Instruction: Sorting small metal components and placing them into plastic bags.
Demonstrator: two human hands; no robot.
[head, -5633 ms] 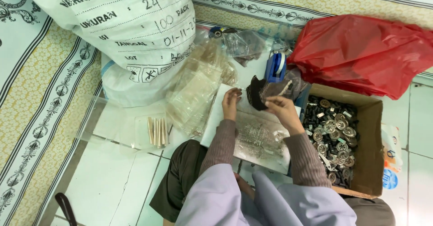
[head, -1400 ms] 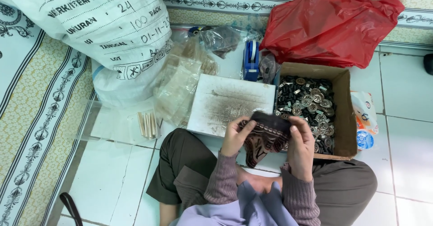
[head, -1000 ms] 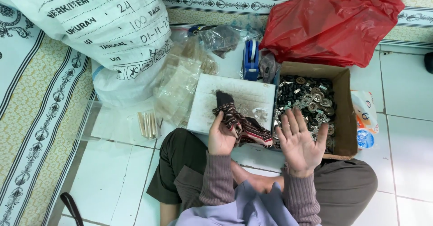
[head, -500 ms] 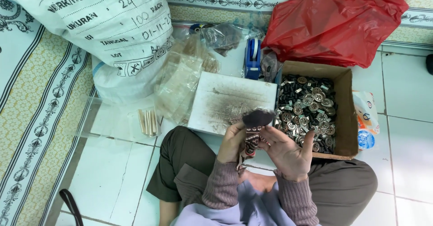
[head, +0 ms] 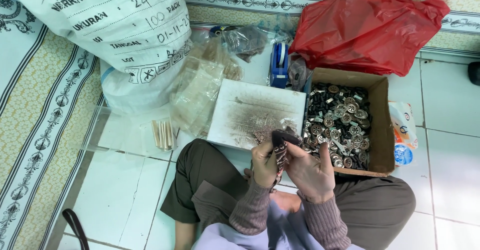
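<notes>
Over my lap, my left hand (head: 264, 161) and my right hand (head: 311, 169) press together around a dark patterned strip of cloth (head: 280, 147), which stands upright between them. Both hands grip it. Just beyond them lies a white square board (head: 255, 111), smudged grey in the middle. To the right of my hands sits a brown cardboard box (head: 380, 125) filled with several small round metal and dark parts (head: 340, 125).
A large white sack (head: 115, 25) fills the top left; a red plastic bag (head: 370, 30) lies behind the box. Clear plastic bags (head: 200, 90), a bundle of small wooden sticks (head: 162, 132), a blue tape dispenser (head: 279, 65) and a small printed packet (head: 402, 132) lie on the white tiled floor.
The cloth lay spread across the board under my left hand a second ago, my right hand open. Both hands have since drawn it back toward my lap and bunched it upright.
</notes>
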